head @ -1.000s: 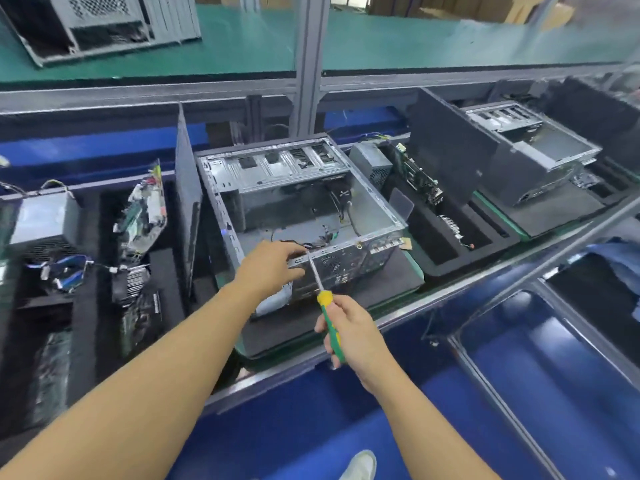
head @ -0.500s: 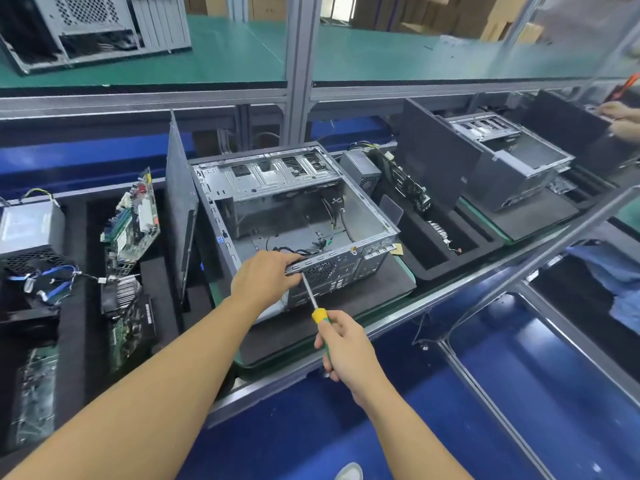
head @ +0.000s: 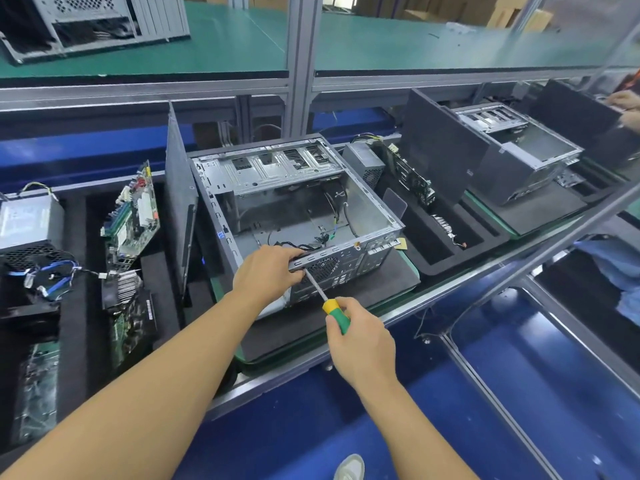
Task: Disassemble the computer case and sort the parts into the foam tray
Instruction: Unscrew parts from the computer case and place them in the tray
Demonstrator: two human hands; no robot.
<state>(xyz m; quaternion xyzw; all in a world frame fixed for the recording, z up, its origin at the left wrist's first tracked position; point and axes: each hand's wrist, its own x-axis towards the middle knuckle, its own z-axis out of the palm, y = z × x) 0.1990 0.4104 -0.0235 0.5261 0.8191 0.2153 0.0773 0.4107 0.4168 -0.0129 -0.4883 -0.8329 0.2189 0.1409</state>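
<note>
An open grey computer case [head: 367,209] lies on its side on a dark mat, its inside nearly bare except for loose cables. My left hand [head: 266,271] grips the near rear edge of the case. My right hand [head: 362,341] holds a screwdriver [head: 332,308] with a yellow and green handle; its shaft points up-left at the case's rear panel just below my left hand. The black foam tray [head: 74,237] at the left holds a power supply [head: 29,223], a motherboard [head: 133,216], a heatsink [head: 123,287] and circuit boards. A side panel [head: 178,202] stands upright between tray and case.
A second foam tray [head: 429,244] at the right holds another power supply and a board. Further right stands another open case [head: 519,161], with another person's hands [head: 625,107] at the far right edge. A green shelf above carries one more case [head: 86,22]. Blue bins lie below the bench.
The view has drifted slightly. My right hand has brought the screwdriver tip closer in under my left hand at the rear panel. My left hand keeps its grip on the case edge.
</note>
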